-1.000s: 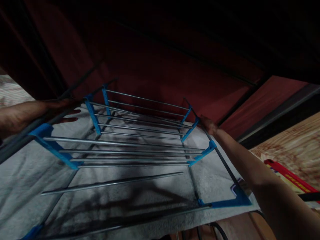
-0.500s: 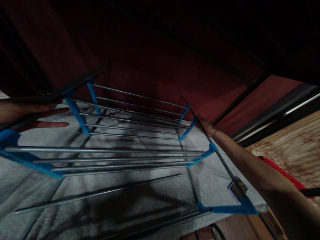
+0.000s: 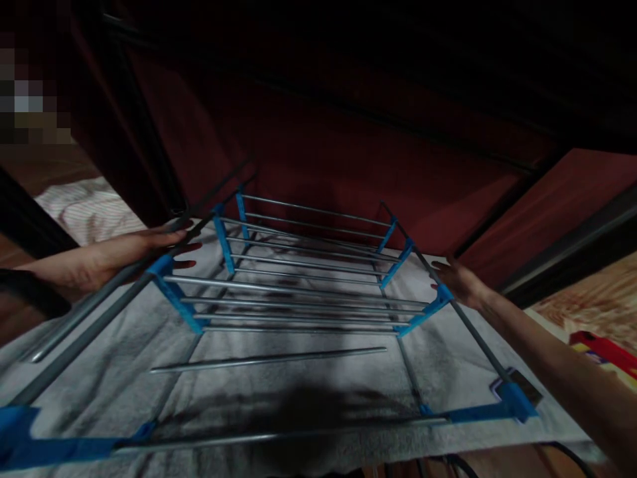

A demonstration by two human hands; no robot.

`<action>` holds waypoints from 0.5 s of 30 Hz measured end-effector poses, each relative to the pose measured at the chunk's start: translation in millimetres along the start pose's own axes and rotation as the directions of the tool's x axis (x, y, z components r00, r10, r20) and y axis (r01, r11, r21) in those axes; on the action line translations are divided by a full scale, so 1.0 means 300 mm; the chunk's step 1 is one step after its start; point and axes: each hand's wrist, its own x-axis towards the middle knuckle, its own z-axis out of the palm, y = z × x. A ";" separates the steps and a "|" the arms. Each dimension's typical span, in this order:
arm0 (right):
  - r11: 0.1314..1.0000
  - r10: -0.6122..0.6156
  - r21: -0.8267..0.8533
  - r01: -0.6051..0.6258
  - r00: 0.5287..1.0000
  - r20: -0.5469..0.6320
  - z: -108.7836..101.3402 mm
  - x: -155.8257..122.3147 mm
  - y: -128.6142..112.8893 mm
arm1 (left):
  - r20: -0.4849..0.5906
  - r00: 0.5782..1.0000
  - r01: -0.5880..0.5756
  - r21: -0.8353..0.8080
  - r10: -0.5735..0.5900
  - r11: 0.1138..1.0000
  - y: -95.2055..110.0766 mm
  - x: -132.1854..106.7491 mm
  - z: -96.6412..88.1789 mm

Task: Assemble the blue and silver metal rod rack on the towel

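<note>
Slid nearer along the right rail (image 3: 478, 338) since the earlier frame, the right hand (image 3: 460, 284) is now seen just beside a blue connector (image 3: 438, 302); a white cloth (image 3: 298, 392) is spread under the metal rack (image 3: 308, 292); a loose rod (image 3: 269, 359) is laid beneath the rack's rods; the rack's left rail (image 3: 89, 312) is touched by the left hand (image 3: 109, 262), fingers stretched along it; whether either hand is closed around its rail cannot be told.
</note>
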 end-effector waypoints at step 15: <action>0.991 0.127 0.050 -0.126 0.992 -0.024 0.059 -0.078 0.077 | 0.119 0.991 -0.084 0.179 0.063 0.980 -0.070 0.037 -0.019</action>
